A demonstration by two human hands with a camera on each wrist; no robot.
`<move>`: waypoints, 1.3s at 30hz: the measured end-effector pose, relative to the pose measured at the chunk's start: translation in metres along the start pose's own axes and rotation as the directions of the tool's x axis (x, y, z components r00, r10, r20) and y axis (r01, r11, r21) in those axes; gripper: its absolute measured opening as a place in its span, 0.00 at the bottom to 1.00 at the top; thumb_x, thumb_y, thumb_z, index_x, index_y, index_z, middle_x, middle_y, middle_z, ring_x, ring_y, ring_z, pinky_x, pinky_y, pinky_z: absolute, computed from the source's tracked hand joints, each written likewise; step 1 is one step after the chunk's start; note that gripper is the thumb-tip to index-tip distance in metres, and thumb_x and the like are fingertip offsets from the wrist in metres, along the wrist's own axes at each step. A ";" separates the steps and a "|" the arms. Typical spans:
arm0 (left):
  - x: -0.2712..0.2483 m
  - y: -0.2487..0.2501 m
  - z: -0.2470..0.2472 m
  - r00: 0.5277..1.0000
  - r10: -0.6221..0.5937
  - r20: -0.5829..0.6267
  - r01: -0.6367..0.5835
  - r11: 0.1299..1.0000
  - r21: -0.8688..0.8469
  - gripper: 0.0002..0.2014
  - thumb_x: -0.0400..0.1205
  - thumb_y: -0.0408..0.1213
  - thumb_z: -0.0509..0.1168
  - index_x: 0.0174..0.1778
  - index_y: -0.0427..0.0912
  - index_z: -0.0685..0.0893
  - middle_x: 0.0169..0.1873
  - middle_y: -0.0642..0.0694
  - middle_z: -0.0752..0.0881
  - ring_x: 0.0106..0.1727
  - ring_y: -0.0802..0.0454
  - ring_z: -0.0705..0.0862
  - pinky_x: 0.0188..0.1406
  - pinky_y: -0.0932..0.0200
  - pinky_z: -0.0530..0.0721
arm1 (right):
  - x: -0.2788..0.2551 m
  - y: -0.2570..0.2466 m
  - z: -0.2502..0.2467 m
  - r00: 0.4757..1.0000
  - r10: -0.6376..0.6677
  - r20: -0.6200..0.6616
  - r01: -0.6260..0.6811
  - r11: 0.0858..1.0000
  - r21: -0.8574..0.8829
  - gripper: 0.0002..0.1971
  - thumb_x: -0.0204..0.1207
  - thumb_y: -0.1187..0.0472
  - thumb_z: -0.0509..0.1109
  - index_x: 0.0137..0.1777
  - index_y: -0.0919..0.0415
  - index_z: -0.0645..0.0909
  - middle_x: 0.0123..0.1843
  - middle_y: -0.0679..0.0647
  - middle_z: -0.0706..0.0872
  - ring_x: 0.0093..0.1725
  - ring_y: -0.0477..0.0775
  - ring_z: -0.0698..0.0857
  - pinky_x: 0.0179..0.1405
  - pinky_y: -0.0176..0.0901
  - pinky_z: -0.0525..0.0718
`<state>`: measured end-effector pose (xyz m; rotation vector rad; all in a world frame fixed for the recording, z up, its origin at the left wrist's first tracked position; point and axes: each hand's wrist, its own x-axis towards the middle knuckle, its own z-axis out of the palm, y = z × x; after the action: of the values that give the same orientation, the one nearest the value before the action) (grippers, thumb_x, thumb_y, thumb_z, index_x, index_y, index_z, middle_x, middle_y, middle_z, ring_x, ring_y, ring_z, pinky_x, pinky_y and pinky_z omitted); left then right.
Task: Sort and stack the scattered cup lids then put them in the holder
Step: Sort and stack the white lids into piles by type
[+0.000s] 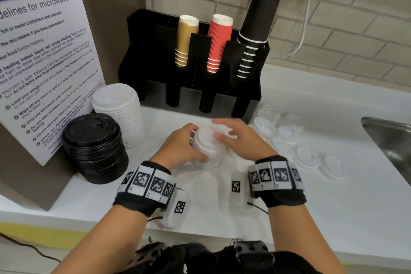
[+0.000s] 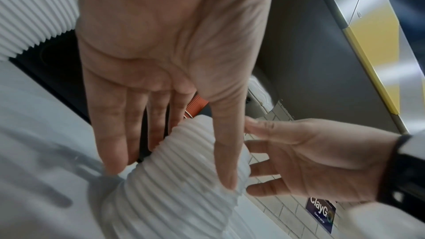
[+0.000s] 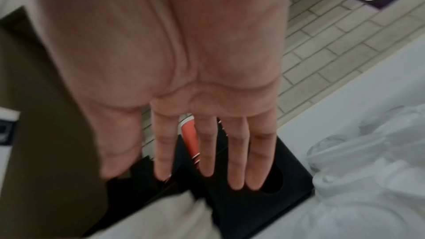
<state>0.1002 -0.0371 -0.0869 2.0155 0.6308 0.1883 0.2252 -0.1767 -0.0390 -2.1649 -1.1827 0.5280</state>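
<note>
A short stack of small white lids [image 1: 208,151] [image 2: 161,197] stands on the white counter [image 1: 289,218] in front of the black holder [image 1: 191,89] [image 3: 241,206]. My left hand [image 1: 195,143] [image 2: 170,174] grips the stack, thumb on its near side and fingers behind it. My right hand [image 1: 216,129] [image 3: 195,175] is open with straight, spread fingers at the stack's top right; whether it touches is blurred. Several loose white lids [image 1: 289,140] [image 3: 368,161] lie scattered to the right.
A tall stack of bigger white lids [image 1: 117,111] and a black lid stack [image 1: 93,147] stand at the left by a microwave sign [image 1: 44,62]. The holder's back slots carry tan, red and black cups. A steel sink [image 1: 391,140] is at the far right.
</note>
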 end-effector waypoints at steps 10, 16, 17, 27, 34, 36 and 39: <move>0.003 0.004 -0.002 0.999 0.034 0.019 -0.033 0.999 -0.032 0.42 0.64 0.43 0.84 0.74 0.52 0.73 0.61 0.56 0.78 0.63 0.50 0.79 0.65 0.49 0.80 | 0.037 0.022 -0.028 0.895 0.421 0.147 -0.308 0.823 -0.477 0.36 0.67 0.56 0.81 0.75 0.56 0.72 0.73 0.54 0.76 0.71 0.55 0.76 0.56 0.37 0.72; 0.005 0.002 -0.001 0.998 0.064 0.016 -0.064 0.997 -0.034 0.35 0.65 0.41 0.84 0.66 0.55 0.77 0.56 0.60 0.79 0.60 0.50 0.80 0.59 0.53 0.80 | 0.040 0.031 -0.022 0.891 0.427 0.154 -0.298 0.805 -0.513 0.34 0.65 0.58 0.82 0.71 0.56 0.74 0.68 0.55 0.78 0.60 0.55 0.79 0.51 0.42 0.76; 0.005 0.002 -0.001 0.998 0.064 0.018 -0.063 0.997 -0.035 0.35 0.65 0.41 0.84 0.65 0.56 0.77 0.56 0.60 0.80 0.60 0.50 0.80 0.60 0.53 0.80 | 0.039 0.032 -0.023 0.901 0.417 0.122 -0.304 0.806 -0.509 0.33 0.66 0.56 0.81 0.71 0.55 0.74 0.67 0.55 0.79 0.56 0.54 0.78 0.50 0.42 0.76; 0.005 0.001 -0.001 0.998 0.048 0.030 -0.048 0.999 -0.021 0.37 0.64 0.42 0.84 0.66 0.56 0.73 0.52 0.66 0.77 0.56 0.54 0.80 0.53 0.59 0.79 | 0.009 0.011 -0.021 0.976 0.161 -0.149 -0.105 0.939 0.327 0.18 0.67 0.58 0.78 0.56 0.49 0.79 0.51 0.49 0.85 0.46 0.49 0.86 0.37 0.34 0.82; 0.003 0.003 -0.002 0.998 0.041 0.038 -0.040 0.999 -0.012 0.37 0.63 0.40 0.85 0.66 0.52 0.76 0.53 0.61 0.80 0.57 0.53 0.82 0.55 0.57 0.82 | -0.001 0.001 0.009 0.975 0.056 -0.216 -0.014 0.982 0.190 0.20 0.65 0.56 0.80 0.56 0.50 0.79 0.53 0.45 0.83 0.49 0.43 0.82 0.38 0.25 0.79; 0.003 0.002 -0.002 0.998 0.046 0.034 -0.045 0.999 -0.011 0.36 0.63 0.40 0.85 0.66 0.52 0.76 0.53 0.60 0.80 0.57 0.53 0.82 0.54 0.58 0.82 | -0.001 0.000 0.013 0.977 0.037 -0.209 -0.007 0.990 0.143 0.21 0.65 0.56 0.81 0.57 0.51 0.79 0.55 0.47 0.83 0.53 0.47 0.81 0.46 0.31 0.79; 0.002 0.002 -0.001 0.998 0.051 0.025 -0.051 0.999 -0.012 0.36 0.63 0.39 0.85 0.66 0.51 0.77 0.54 0.59 0.81 0.56 0.53 0.83 0.54 0.58 0.82 | -0.001 -0.004 0.016 0.978 0.021 -0.208 -0.003 0.996 0.088 0.22 0.64 0.55 0.81 0.58 0.53 0.80 0.57 0.49 0.83 0.56 0.48 0.81 0.53 0.40 0.81</move>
<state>0.1023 -0.0359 -0.0852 2.0216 0.5618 0.1965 0.2124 -0.1705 -0.0480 -2.0966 -1.0144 0.3407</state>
